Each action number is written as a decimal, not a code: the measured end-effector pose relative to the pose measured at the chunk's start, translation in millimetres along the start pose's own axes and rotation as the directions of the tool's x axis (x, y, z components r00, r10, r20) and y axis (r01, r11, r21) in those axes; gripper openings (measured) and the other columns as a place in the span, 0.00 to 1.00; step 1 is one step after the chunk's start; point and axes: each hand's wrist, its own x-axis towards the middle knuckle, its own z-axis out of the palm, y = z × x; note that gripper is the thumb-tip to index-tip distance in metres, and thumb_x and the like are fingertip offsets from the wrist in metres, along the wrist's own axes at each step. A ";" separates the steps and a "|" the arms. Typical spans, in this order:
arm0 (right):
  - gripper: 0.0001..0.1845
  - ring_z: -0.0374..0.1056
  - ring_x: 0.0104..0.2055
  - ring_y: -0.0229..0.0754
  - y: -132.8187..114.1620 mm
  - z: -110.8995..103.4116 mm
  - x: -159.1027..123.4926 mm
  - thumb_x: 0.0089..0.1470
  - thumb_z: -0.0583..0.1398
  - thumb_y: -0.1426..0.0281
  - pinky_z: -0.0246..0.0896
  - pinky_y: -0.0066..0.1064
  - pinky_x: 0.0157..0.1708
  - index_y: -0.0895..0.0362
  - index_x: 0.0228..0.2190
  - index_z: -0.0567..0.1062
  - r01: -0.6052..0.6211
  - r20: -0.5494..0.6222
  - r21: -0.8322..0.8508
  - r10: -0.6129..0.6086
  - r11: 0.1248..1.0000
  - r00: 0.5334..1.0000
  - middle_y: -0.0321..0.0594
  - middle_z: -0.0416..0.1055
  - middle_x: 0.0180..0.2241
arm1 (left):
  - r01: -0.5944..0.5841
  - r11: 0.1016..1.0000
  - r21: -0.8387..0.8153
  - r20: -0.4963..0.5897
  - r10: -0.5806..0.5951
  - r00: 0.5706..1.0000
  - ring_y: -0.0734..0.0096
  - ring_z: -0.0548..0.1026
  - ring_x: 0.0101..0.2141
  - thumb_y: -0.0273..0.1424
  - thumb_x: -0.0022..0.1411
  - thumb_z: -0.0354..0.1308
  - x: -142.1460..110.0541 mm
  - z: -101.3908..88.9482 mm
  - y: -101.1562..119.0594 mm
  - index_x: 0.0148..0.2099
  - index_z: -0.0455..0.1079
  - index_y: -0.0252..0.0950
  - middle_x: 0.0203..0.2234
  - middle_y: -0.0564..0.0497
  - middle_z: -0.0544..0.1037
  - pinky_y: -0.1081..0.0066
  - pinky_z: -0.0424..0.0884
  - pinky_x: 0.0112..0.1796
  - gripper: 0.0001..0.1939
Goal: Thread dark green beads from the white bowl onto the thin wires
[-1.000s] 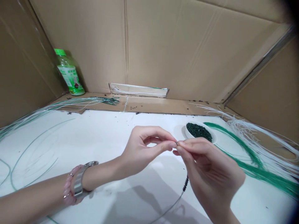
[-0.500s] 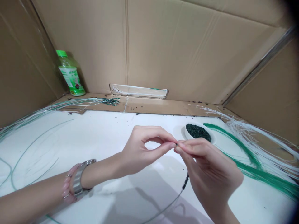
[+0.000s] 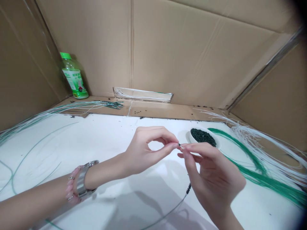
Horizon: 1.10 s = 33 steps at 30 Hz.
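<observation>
My left hand (image 3: 150, 150) pinches a tiny dark bead (image 3: 179, 145) between thumb and forefinger. Close against it, thumb and forefinger of my right hand (image 3: 214, 174) grip a thin cord, whose pale end (image 3: 181, 147) shows at the bead. Whether the end passes through the bead is too small to tell. Below my right hand hangs a row of dark beads (image 3: 188, 188) on a thin green cord (image 3: 168, 214) that curves down to the lower edge. Behind my right hand stands a white bowl (image 3: 191, 139) filled with dark green beads (image 3: 203, 136).
Green cords (image 3: 271, 182) and white cords (image 3: 254, 140) lie in bundles at the right. Beaded strands (image 3: 112, 104) rest at the back left, near a green bottle (image 3: 76, 80). Cardboard walls (image 3: 168, 48) enclose the white table (image 3: 96, 137). Loose beads lie along the cardboard edge.
My right fingertips have drawn slightly back from the left ones, so the bead and the pale cord end show between them. My left hand has shifted a little up and left.
</observation>
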 end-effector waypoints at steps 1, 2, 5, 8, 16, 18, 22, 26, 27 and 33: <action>0.20 0.72 0.33 0.39 0.4 0.2 -0.2 0.46 0.60 0.88 0.73 0.29 0.27 0.55 0.38 0.75 -0.002 -0.005 -0.005 0.001 1.000 1.000 0.36 0.74 0.31 | -0.020 0.999 0.029 0.014 0.019 1.000 0.75 0.74 0.27 0.23 0.59 0.59 0.6 -0.9 -0.4 0.32 0.73 0.32 0.26 0.48 0.78 0.75 0.74 0.30 0.03; 0.20 0.72 0.34 0.38 0.8 0.2 -0.5 0.46 0.61 0.88 0.74 0.28 0.29 0.55 0.38 0.74 -0.006 -0.013 -0.011 0.006 1.000 1.000 0.36 0.74 0.31 | -0.039 0.998 0.057 0.030 0.038 0.999 0.75 0.74 0.27 0.23 0.59 0.59 1.2 -1.8 -0.5 0.32 0.74 0.32 0.26 0.48 0.78 0.75 0.74 0.30 0.03; 0.19 0.72 0.33 0.34 1.6 -0.1 -0.5 0.45 0.62 0.87 0.74 0.23 0.33 0.55 0.37 0.74 -0.039 -0.048 -0.046 0.036 0.998 0.998 0.34 0.73 0.31 | -0.099 0.987 0.131 0.078 0.089 0.993 0.75 0.74 0.26 0.22 0.60 0.57 3.4 -4.6 0.8 0.32 0.74 0.31 0.25 0.48 0.78 0.75 0.73 0.29 0.05; 0.17 0.72 0.32 0.31 1.5 -0.1 1.7 0.46 0.63 0.85 0.73 0.19 0.35 0.55 0.35 0.74 -0.075 -0.038 -0.077 0.073 0.994 0.997 0.32 0.74 0.31 | -0.138 0.970 0.198 0.111 0.117 0.987 0.76 0.74 0.25 0.22 0.60 0.56 5.6 -7.1 3.3 0.31 0.74 0.31 0.23 0.49 0.78 0.77 0.72 0.29 0.06; 0.04 0.76 0.28 0.39 0.0 3.0 9.1 0.51 0.64 0.74 0.77 0.27 0.28 0.56 0.31 0.75 -0.406 0.065 0.213 0.401 0.889 0.914 0.36 0.75 0.27 | 0.007 0.980 0.198 0.162 -0.040 0.986 0.75 0.74 0.27 0.25 0.62 0.54 10.6 -15.3 9.6 0.33 0.73 0.32 0.27 0.48 0.79 0.75 0.73 0.32 0.08; 0.05 0.77 0.28 0.40 -0.4 4.9 10.3 0.51 0.65 0.72 0.77 0.29 0.29 0.57 0.32 0.74 -0.472 0.100 0.334 0.467 0.816 0.879 0.36 0.76 0.26 | 0.037 0.980 0.197 0.182 -0.073 0.981 0.74 0.75 0.29 0.26 0.62 0.54 12.9 -18.8 12.8 0.35 0.74 0.32 0.29 0.47 0.80 0.74 0.73 0.33 0.07; 0.08 0.76 0.28 0.37 -3.0 10.4 14.1 0.49 0.67 0.69 0.76 0.28 0.30 0.57 0.32 0.74 -0.544 0.161 0.459 0.536 0.702 0.828 0.36 0.77 0.26 | 0.054 0.978 0.201 0.239 -0.103 0.966 0.74 0.75 0.28 0.25 0.61 0.54 16.9 -25.4 20.7 0.34 0.74 0.31 0.27 0.48 0.80 0.74 0.73 0.32 0.07; 0.08 0.75 0.28 0.35 -8.7 15.8 22.6 0.48 0.67 0.69 0.74 0.24 0.32 0.56 0.32 0.74 -0.580 0.205 0.486 0.560 0.654 0.803 0.35 0.77 0.26 | 0.061 0.976 0.210 0.242 -0.112 0.964 0.74 0.75 0.28 0.25 0.60 0.54 21.7 -33.6 30.4 0.32 0.73 0.32 0.26 0.49 0.79 0.75 0.72 0.31 0.07; 0.08 0.75 0.28 0.34 -10.5 17.3 25.6 0.48 0.67 0.69 0.73 0.23 0.32 0.56 0.31 0.74 -0.580 0.211 0.487 0.556 0.653 0.804 0.35 0.77 0.26 | 0.064 0.975 0.212 0.251 -0.118 0.961 0.74 0.75 0.28 0.25 0.61 0.54 23.2 -36.8 33.3 0.32 0.73 0.32 0.26 0.49 0.79 0.75 0.71 0.31 0.08; 0.08 0.75 0.27 0.34 -25.0 28.4 43.9 0.47 0.68 0.68 0.73 0.23 0.31 0.56 0.30 0.74 -0.572 0.255 0.489 0.520 0.658 0.816 0.33 0.76 0.24 | -0.041 0.937 0.346 0.298 -0.069 0.952 0.75 0.72 0.26 0.25 0.62 0.52 29.3 -61.9 47.4 0.32 0.73 0.31 0.25 0.50 0.78 0.76 0.67 0.29 0.10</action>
